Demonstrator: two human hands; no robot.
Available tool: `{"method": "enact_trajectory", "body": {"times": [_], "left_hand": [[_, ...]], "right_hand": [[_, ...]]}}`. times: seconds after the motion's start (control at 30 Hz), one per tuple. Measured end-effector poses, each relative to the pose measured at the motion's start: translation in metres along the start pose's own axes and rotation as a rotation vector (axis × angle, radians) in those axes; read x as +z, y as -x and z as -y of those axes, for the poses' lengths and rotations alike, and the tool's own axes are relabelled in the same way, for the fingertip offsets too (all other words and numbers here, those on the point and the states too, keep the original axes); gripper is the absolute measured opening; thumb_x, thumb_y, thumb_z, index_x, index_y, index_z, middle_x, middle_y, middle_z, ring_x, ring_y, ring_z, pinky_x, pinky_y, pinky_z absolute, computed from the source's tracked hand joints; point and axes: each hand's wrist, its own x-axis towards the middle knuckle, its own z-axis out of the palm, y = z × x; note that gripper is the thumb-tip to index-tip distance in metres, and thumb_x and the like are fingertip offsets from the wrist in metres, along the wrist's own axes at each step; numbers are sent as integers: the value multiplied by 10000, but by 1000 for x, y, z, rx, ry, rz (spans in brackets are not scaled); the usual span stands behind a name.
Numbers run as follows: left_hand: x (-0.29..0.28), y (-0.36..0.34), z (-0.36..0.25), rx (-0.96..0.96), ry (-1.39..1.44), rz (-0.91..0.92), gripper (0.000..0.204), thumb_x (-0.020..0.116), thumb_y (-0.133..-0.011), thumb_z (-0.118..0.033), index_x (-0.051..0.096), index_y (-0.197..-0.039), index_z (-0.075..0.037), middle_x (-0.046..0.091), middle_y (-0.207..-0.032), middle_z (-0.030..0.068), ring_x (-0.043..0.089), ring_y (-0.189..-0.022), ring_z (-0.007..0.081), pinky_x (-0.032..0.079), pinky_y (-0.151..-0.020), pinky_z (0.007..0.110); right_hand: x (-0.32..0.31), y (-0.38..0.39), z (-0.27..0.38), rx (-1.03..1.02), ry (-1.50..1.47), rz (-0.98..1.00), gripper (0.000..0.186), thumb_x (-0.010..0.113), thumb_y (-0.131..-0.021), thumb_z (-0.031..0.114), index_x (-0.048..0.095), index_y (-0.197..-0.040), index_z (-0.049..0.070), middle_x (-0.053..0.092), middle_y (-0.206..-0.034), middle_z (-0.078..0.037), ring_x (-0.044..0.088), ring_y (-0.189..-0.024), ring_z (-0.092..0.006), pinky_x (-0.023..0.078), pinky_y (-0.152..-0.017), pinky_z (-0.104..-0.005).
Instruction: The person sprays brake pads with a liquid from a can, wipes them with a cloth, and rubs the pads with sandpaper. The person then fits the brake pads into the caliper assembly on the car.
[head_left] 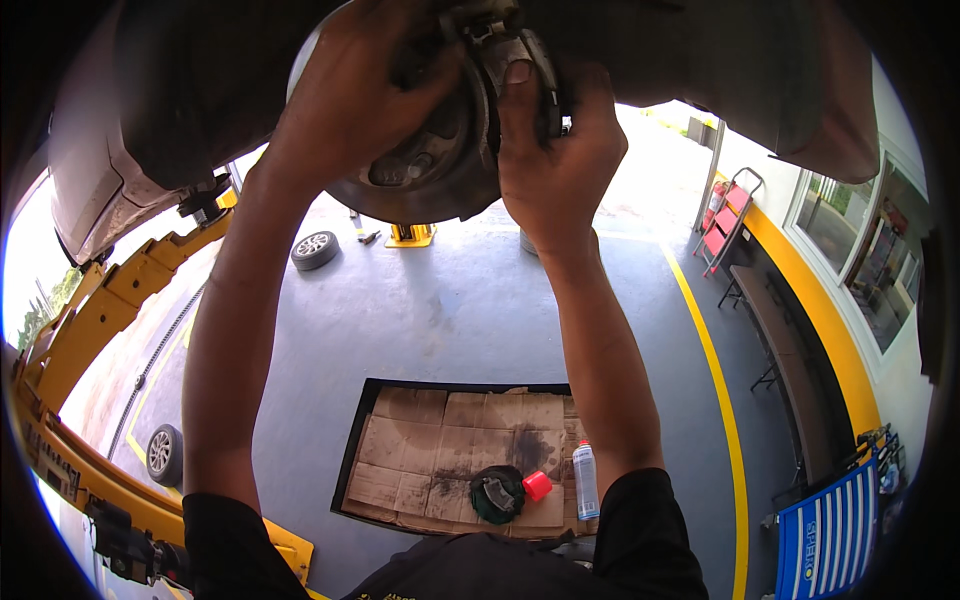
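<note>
Overhead at the top, a brake disc (420,200) hangs in the wheel well of a raised car, with a metal brake caliper (508,55) on its right side. My right hand (562,155) grips the caliper, the thumb pressed on its near face and the fingers wrapped behind, mostly hidden. My left hand (365,95) is raised in front of the disc, just left of the caliper. Its fingers are curled inward, and what they hold is hidden in shadow. Both forearms reach up from below.
A yellow lift arm (130,280) runs along the left. Below me, cardboard (410,440) holds a dark green-black item (497,494), a red cap-like piece (537,486) and a spray can (585,480). Wheels (165,455) lie on the floor. A bench (780,350) and blue rack (828,530) stand right.
</note>
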Motion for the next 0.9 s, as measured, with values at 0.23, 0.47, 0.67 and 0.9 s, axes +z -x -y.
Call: {"method": "enact_trajectory", "body": {"times": [0.23, 0.47, 0.67, 0.9], "left_hand": [[8, -14, -5, -75, 113, -17, 373, 757, -805, -108, 677, -1152, 3, 673, -1167, 184, 683, -1080, 356, 553, -951, 414], [6, -16, -26, -178, 4, -71, 289, 754, -771, -60, 715, -1044, 24, 700, -1089, 195, 701, -999, 367, 559, -893, 416], [9, -14, -22, -182, 74, -104, 223, 735, -825, -35, 744, -1042, 19, 726, -1063, 177, 732, -967, 331, 580, -861, 398], [-14, -26, -9, -320, 199, 188, 255, 722, -898, -42, 745, -1146, 12, 747, -1154, 171, 748, -1022, 259, 597, -917, 375]], "right_hand": [[-25, -9, -41, -173, 307, 46, 338, 553, -1084, 301, 609, -1158, -23, 645, -1002, -76, 559, -914, -157, 467, -876, -323], [-10, -10, -28, 299, -156, -57, 442, 597, -1056, 373, 593, -1243, -28, 641, -1031, -87, 560, -950, -178, 465, -903, -341], [-14, -10, -9, 355, -162, 108, 391, 620, -1051, 366, 570, -1106, -18, 592, -1065, -81, 559, -979, -173, 445, -911, -314], [-9, -13, 6, 117, 108, 189, 223, 673, -989, 184, 580, -1069, -3, 565, -930, -125, 557, -801, -253, 467, -769, -363]]}}
